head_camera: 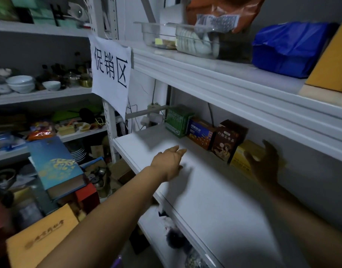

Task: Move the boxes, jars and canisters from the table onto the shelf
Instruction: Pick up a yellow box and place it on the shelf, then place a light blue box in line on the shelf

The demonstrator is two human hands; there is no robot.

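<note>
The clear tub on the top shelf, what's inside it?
The clear tub holds white dish-like pieces stacked on edge. An orange bag hangs over its back, so the tub's far side and right end are hidden.

The flat white shelf board (205,190) looks smooth and matt, like painted metal; the green upright box (177,120), the blue-and-orange box (200,133), the dark brown box (229,140) and the yellow box (241,157) are printed cardboard with a slight sheen; the white paper sign (110,74) is thin and creased; the clear plastic tub (185,41) is glossy; the blue plastic bag (288,47) is shiny and crinkled.
</note>
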